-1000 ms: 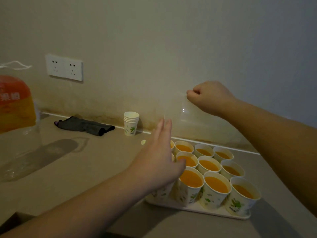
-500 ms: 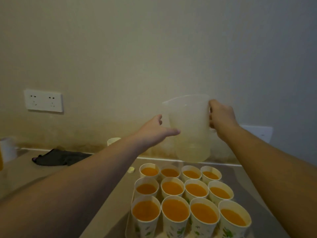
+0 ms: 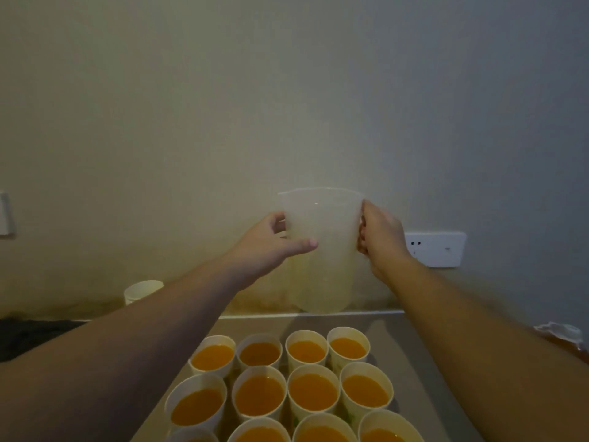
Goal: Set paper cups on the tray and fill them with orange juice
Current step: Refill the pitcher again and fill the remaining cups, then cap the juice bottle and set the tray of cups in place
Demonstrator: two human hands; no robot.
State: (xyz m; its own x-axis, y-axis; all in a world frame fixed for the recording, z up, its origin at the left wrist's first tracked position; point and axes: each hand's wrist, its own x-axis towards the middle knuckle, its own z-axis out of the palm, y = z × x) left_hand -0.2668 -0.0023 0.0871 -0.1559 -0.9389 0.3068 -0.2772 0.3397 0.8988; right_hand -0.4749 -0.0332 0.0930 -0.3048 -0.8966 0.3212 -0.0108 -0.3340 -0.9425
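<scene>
A clear plastic jug (image 3: pixel 322 250), upright and nearly empty, is in the air in front of the wall, above the back of the counter. My right hand (image 3: pixel 381 239) grips its handle on the right side. My left hand (image 3: pixel 271 242) holds the jug's left side, thumb across the front and fingers curled behind. Below them several paper cups (image 3: pixel 314 390) stand packed in rows at the bottom of the view, each filled with orange juice. The tray under them is hidden by the cups.
A stack of spare paper cups (image 3: pixel 143 290) stands by the wall at the left, beside a dark cloth (image 3: pixel 28 333). A wall socket (image 3: pixel 436 248) is right of the jug. A crumpled white thing (image 3: pixel 561 333) lies at the right edge on the grey counter (image 3: pixel 414 346).
The view has swung right and down over the cups. My right hand has turned the jug upright, and my left hand has risen from over the cups to take hold of its side.
</scene>
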